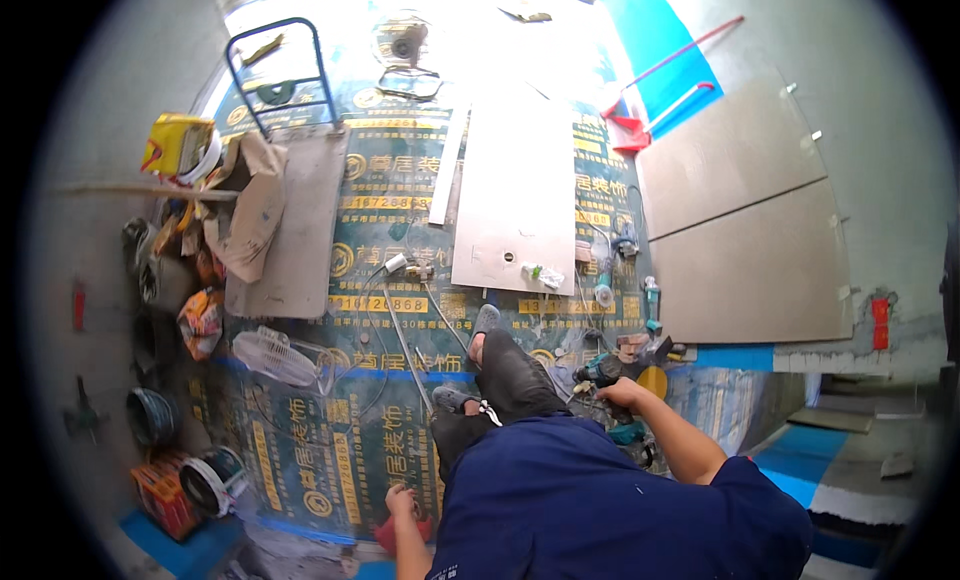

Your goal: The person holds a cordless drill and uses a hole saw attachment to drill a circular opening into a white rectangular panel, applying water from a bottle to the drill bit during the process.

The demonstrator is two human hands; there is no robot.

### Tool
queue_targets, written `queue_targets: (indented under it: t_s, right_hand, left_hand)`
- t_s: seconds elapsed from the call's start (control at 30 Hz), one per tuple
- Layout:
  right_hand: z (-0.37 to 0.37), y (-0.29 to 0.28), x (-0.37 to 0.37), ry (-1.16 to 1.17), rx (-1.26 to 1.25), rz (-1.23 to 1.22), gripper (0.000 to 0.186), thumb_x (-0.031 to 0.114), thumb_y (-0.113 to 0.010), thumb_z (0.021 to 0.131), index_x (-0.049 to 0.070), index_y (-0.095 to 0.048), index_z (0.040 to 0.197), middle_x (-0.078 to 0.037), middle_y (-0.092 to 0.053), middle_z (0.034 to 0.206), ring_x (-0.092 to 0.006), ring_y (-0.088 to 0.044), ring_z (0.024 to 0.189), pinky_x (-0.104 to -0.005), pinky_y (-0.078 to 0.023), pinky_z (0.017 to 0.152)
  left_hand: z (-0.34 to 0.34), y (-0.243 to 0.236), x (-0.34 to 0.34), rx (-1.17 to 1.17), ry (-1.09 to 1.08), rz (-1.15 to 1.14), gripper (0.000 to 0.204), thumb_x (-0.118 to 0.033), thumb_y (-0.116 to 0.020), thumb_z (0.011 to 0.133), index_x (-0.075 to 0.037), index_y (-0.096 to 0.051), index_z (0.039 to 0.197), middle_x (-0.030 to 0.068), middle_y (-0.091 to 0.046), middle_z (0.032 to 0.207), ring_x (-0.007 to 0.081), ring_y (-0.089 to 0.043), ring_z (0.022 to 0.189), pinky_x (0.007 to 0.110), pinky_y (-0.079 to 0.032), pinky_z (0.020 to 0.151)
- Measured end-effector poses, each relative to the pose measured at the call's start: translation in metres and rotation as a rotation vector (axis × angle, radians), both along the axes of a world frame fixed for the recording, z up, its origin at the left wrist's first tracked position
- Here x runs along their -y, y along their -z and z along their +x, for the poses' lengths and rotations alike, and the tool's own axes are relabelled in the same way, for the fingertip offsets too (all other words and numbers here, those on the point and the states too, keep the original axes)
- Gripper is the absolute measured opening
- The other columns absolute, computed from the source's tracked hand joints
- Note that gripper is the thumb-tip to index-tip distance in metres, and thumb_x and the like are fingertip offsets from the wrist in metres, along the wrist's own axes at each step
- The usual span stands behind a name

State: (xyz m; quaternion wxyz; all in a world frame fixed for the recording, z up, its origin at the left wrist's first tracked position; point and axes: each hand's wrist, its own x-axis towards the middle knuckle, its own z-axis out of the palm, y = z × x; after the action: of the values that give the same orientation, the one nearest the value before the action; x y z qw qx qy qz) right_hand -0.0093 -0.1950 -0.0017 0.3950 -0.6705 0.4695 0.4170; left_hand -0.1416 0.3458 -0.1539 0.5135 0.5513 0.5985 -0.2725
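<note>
My right hand (624,394) is wrapped round the grip of a teal and black cordless drill (600,371), its front end pointing left, beside my leg. My left hand (400,499) hangs low by my left side with its fingers curled; what they hold, if anything, does not show. Just below that hand is a red object (404,533), partly hidden by the forearm. Ahead of my feet a large pale tile (514,190) with a small round hole lies on the covered floor. A small clear plastic bag (543,275) rests on its near edge.
A narrow white strip (450,165) lies left of the tile. Further left stand a platform trolley (300,220), a white fan (272,355) and buckets (208,483). Large grey tiles (750,250) lean at the right. Cables and a grinder (604,292) lie near my feet.
</note>
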Motion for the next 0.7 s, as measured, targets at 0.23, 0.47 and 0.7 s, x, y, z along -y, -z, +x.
queue_targets:
  t_s: [0.23, 0.47, 0.7]
  right_hand:
    - [0.059, 0.004, -0.002, 0.120, -0.021, -0.050, 0.028, 0.021, -0.076, 0.072, -0.005, -0.068, 0.080, -0.009, -0.065, 0.075, -0.0180, -0.059, 0.065, -0.0348, -0.049, 0.061]
    - [0.124, 0.038, 0.049, 0.045, 0.102, -0.089, 0.031, 0.023, -0.075, 0.067, -0.003, -0.066, 0.081, -0.011, -0.066, 0.074, -0.0189, -0.062, 0.065, -0.0349, -0.049, 0.061]
    - [0.175, 0.033, 0.079, -0.146, 0.294, -0.189, 0.039, 0.029, -0.072, 0.067, -0.002, -0.067, 0.089, -0.018, -0.067, 0.076, -0.0291, -0.066, 0.072, -0.0388, -0.051, 0.067]
  left_hand:
    - [0.117, -0.011, -0.001, 0.102, 0.168, 0.078, 0.046, 0.009, -0.051, 0.079, 0.003, -0.049, 0.125, 0.0146, -0.060, 0.103, 0.0156, -0.056, 0.066, 0.025, -0.045, 0.049]
    - [0.232, -0.011, 0.064, 0.141, 0.230, 0.069, 0.050, 0.007, -0.057, 0.077, 0.003, -0.048, 0.126, 0.0173, -0.058, 0.114, 0.0185, -0.058, 0.071, 0.028, -0.048, 0.051]
    - [0.330, -0.013, 0.124, 0.151, 0.422, -0.011, 0.042, -0.006, -0.061, 0.086, 0.002, -0.049, 0.125, 0.0130, -0.061, 0.102, 0.0172, -0.060, 0.063, 0.029, -0.051, 0.056]
